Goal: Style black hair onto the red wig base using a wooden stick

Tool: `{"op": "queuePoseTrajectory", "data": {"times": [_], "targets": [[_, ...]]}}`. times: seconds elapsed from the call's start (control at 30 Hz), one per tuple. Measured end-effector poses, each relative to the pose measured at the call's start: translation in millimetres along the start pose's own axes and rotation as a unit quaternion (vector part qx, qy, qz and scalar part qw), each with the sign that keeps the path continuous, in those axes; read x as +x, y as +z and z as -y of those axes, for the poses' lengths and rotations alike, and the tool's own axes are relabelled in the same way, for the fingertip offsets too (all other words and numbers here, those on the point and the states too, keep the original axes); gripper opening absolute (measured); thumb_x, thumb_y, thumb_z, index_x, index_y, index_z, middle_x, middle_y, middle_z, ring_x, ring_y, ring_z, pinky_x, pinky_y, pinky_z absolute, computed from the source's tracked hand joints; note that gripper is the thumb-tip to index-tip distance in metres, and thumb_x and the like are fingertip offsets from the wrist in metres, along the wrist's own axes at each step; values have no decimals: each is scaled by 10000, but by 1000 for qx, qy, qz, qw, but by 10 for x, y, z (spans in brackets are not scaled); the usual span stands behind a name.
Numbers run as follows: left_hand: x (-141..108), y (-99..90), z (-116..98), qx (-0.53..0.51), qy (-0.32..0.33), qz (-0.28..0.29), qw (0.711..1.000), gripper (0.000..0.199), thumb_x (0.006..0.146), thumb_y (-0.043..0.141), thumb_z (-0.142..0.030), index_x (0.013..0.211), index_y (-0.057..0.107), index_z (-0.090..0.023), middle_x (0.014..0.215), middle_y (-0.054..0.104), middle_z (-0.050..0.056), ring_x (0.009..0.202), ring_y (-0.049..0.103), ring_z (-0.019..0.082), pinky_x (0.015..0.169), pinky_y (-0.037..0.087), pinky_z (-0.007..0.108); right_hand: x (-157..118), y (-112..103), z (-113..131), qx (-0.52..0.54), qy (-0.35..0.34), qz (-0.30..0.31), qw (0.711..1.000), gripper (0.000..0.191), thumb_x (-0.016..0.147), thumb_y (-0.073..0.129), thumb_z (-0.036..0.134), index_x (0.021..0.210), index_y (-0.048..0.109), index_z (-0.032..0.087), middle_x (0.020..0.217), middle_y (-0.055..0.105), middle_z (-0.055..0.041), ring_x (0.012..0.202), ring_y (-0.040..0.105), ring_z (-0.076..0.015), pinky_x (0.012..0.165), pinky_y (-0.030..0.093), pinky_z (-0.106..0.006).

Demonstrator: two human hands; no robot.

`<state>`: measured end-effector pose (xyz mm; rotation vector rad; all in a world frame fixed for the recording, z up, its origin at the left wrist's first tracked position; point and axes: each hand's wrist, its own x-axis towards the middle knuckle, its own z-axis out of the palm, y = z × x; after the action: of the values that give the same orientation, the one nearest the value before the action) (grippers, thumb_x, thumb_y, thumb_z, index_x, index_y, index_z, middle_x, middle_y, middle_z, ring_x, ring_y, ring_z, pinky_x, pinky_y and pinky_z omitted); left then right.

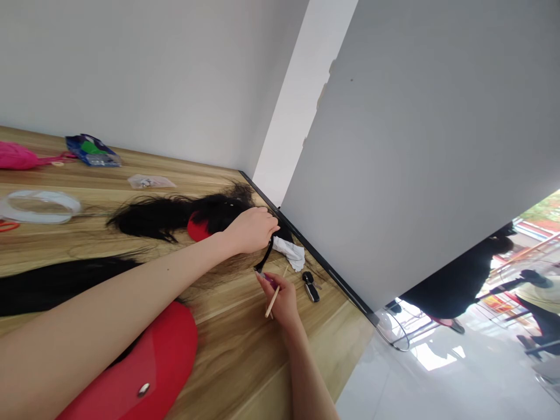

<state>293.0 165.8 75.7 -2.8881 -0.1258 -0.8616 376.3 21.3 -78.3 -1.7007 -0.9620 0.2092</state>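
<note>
My left hand (252, 229) reaches across the wooden table with its fingers curled together at the top of a thin black hair strand (265, 255). The strand hangs down to the fingertips of my right hand (282, 297), which pinch its lower end. A pale wooden stick (272, 303) also lies in my right hand, beside a small purple thing too hidden to name. Behind my left hand a bundle of black hair (153, 217) spreads over a red piece (198, 227). Under my left forearm is a larger red pad (175, 344) with a silver snap, next to another black hair bundle (65, 280).
A white cloth (289, 253) and a car key (310, 287) lie near the table's dark edge strip (324, 268). To the left are a white tape roll (65, 204), a small plastic bag (151, 182), a blue packet (94, 150) and pink cloth (17, 156). People are at the far right.
</note>
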Motion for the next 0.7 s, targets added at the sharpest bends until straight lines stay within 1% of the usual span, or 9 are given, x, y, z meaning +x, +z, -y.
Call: {"op": "queuePoseTrajectory", "data": {"times": [0.17, 0.47, 0.7], "targets": [[5, -7, -8, -3, -3, 3, 1000, 355, 949, 409, -221, 723, 671, -138, 699, 678, 80, 758, 608, 210, 791, 446, 340, 6, 4, -1, -4, 6, -4, 1000, 434, 748, 680, 529, 896, 758, 129, 627, 646, -46, 539, 521, -146, 504, 416, -248], [9, 19, 4, -7, -6, 1, 1000, 352, 952, 411, -228, 730, 671, -141, 701, 674, 78, 756, 602, 208, 799, 436, 341, -2, -13, 54, -8, -1, 1, 1000, 417, 778, 653, 524, 886, 757, 136, 614, 630, -39, 536, 510, -144, 510, 407, -250], [10, 16, 5, -9, -11, 0, 1000, 348, 949, 413, -235, 727, 665, -145, 702, 668, 80, 753, 592, 214, 751, 432, 336, 1, -6, 9, -7, -2, 6, 1000, 410, 790, 636, 533, 875, 753, 149, 582, 604, -20, 501, 477, -132, 485, 378, -248]]}}
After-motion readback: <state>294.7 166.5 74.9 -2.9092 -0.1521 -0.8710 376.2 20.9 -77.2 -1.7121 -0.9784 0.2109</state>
